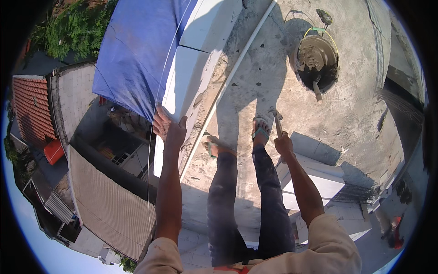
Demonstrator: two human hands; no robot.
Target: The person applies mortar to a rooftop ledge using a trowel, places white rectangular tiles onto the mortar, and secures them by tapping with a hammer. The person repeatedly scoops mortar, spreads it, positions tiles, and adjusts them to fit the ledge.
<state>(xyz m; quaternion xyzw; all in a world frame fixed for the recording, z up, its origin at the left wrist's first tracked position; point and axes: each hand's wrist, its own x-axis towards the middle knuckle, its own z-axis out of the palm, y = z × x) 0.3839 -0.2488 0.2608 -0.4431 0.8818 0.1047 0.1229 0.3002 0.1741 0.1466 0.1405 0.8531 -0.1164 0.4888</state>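
Note:
My left hand (168, 127) lies with fingers spread on the top of a low wall of white blocks (188, 68), at the edge of a blue tarp (137, 50). A taut string (160, 86) runs along the wall close to this hand. My right hand (284, 145) is closed around the handle of a hammer (278, 123), held upright in front of my right foot with its head pointing away from me. Ahead on the right stands a bucket (329, 52) with grey mortar (310, 58) inside. A wooden-handled tool (317, 92) leans out of it, its lower end hidden.
A long white pipe (228, 80) lies along the wall's foot. White blocks (315, 178) are stacked beside my right leg, with wire mesh (353, 192) behind. Beyond the wall on the left is a drop to lower roofs (109, 196). My sandalled feet stand on rough concrete.

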